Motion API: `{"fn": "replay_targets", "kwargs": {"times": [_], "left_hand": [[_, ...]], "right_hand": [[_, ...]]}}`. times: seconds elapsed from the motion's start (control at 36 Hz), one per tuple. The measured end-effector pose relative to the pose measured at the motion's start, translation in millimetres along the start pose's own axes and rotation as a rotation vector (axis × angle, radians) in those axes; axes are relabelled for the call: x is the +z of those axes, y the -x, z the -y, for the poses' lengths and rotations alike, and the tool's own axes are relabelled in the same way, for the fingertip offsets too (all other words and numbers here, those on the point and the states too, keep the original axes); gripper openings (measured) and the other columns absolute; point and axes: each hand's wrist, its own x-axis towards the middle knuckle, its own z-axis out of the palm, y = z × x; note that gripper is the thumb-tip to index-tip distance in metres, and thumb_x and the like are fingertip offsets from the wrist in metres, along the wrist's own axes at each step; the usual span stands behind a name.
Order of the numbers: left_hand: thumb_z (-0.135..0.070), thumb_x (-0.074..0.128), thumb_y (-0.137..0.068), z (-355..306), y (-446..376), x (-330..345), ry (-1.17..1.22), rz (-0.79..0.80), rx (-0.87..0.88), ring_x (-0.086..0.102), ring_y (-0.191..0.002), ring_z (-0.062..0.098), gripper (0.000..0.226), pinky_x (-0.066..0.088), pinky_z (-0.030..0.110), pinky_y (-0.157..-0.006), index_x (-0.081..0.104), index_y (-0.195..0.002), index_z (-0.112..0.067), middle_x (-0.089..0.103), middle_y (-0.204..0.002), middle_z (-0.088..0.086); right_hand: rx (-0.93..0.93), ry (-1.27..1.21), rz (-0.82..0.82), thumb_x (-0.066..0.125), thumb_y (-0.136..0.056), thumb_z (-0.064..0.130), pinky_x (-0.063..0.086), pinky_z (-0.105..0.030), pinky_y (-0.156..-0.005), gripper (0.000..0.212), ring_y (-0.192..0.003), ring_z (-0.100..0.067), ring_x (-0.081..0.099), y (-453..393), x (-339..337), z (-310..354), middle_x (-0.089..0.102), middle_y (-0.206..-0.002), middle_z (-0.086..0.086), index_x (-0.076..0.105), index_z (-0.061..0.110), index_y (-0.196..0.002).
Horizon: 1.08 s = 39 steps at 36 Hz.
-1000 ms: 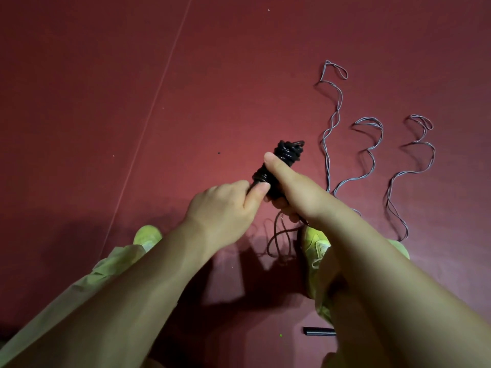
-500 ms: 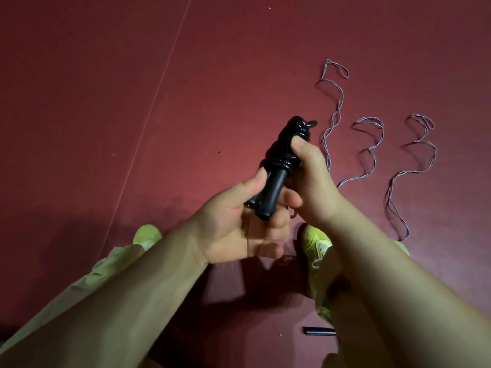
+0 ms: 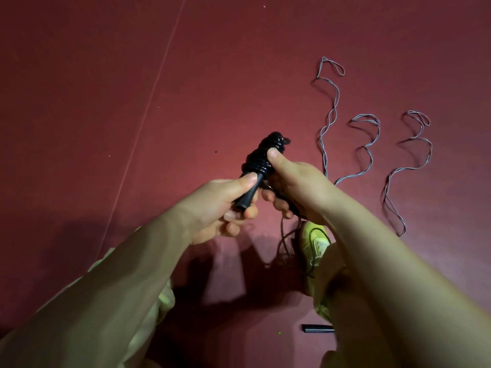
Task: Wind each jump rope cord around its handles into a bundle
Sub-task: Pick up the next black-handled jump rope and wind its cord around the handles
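Mid-frame: black handles (image 3: 248, 193) pinched in left grip (image 3: 220, 208), coiled cord bundle (image 3: 261, 156) above it clamped under right grip (image 3: 292, 187) thumb; loose cord (image 3: 285, 243) hanging below.

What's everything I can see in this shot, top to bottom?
floor: one, dark red, with a thin pale line running across it.
grey cords: three, loose and wavy on the floor, right of the hands.
black bundle: one, cord wound on handles, held in both hands.
loose black cord: hangs below the right hand.
black handle: one, on the floor near the bottom.
shoe: one in view, yellow-green, under the right arm.
left hand: grips the bundle's lower end.
right hand: thumb presses the coils.
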Motion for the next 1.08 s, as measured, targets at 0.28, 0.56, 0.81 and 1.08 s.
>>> {"fn": "replay_targets", "kwargs": {"times": [0.28,0.56,0.81,1.08], "left_hand": [[-0.036,0.047,-0.096,6,-9,-6,-0.583,-0.243,0.138,0.041,-0.04,0.004,0.029,0.032,0.028,-0.051,0.053,-0.072,-0.022,0.064,-0.054,-0.004],[-0.044,0.049,-0.093,11,-14,-18,-0.909,-0.397,0.171,0.058,-0.06,0.014,0.027,0.044,0.032,-0.065,0.053,-0.075,-0.023,0.067,-0.065,-0.004],[-0.048,0.041,-0.095,14,-10,-16,-1.377,-0.53,0.313,0.05,-0.072,0.022,0.027,0.033,0.031,-0.059,0.038,-0.081,-0.026,0.048,-0.069,-0.005],[-0.067,0.053,-0.074,3,-5,-17,-0.238,0.073,-0.024,0.06,-0.062,0.012,0.058,0.05,0.031,-0.068,0.062,-0.094,-0.013,0.069,-0.076,0.003]], "right_hand": [[0.176,0.084,-0.032,0.034,-0.098,0.053,0.033,-0.017,-0.037,0.059,-0.036,-0.008,0.037,0,1,-2,0.043,-0.046,0.004,0.059,0.008,-0.07],[0.146,0.188,-0.131,0.028,-0.097,0.059,0.038,-0.024,-0.046,0.067,-0.039,-0.016,0.047,-5,12,-7,0.047,-0.042,0.005,0.06,0.009,-0.066],[0.256,0.124,-0.088,0.031,-0.079,0.082,0.024,-0.023,-0.042,0.076,-0.039,-0.011,0.028,-1,13,-6,0.04,-0.053,0.005,0.06,0.012,-0.071],[0.084,0.018,-0.105,0.038,-0.089,0.057,0.021,-0.026,-0.046,0.055,-0.043,-0.014,0.025,0,3,-1,0.036,-0.056,0.0,0.059,0.012,-0.064]]}}
